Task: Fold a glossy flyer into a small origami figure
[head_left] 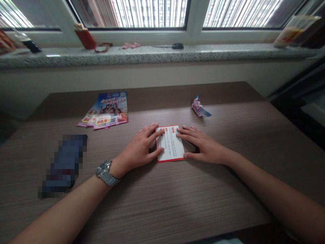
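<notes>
A small white sheet of printed paper (170, 145) with a red border lies flat on the brown table, roughly centred before me. My left hand (143, 144), with a metal watch (108, 173) on its wrist, rests at the sheet's left edge. Its fingers are apart, and some fingertips lie on the paper. From the other side my right hand (203, 144) touches the right edge, fingers stretched out and thumb near the lower corner. Beyond the right hand stands a folded paper figure (199, 107) in blue and pink print.
Several colourful flyers (111, 112) lie fanned at the back left of the table (162, 203). A pixelated dark flat object (64, 164) lies at left. On the stone windowsill (142, 56) are scissors (176, 46), a red container (85, 38) and a clear plastic container (294, 32).
</notes>
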Motion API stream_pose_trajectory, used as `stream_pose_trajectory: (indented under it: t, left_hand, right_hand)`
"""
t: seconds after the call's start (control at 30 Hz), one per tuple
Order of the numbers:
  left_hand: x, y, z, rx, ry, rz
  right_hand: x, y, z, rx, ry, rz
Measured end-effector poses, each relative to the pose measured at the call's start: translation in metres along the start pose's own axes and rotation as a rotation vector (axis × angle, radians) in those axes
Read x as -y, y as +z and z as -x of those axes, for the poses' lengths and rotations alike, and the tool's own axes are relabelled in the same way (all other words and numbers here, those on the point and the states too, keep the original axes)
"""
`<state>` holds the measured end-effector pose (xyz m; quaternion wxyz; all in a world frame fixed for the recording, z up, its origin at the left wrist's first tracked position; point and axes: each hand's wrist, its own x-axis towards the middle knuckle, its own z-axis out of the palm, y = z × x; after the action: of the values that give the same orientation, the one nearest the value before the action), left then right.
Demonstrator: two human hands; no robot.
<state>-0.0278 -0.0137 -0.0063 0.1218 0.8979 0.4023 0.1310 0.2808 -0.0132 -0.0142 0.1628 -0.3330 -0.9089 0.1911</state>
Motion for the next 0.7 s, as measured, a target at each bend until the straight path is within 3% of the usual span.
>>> stream_pose_trajectory:
  t: [0.3, 0.7]
  left_hand:
    - [0.000, 0.000, 0.000, 0.002, 0.000, -0.002]
    - [0.004, 0.002, 0.000, -0.018, 0.007, 0.040]
  right_hand:
    - [0.005, -0.004, -0.013, -0.181, 0.067, -0.125]
    - [0.005, 0.005, -0.016, -0.136, 0.069, 0.061]
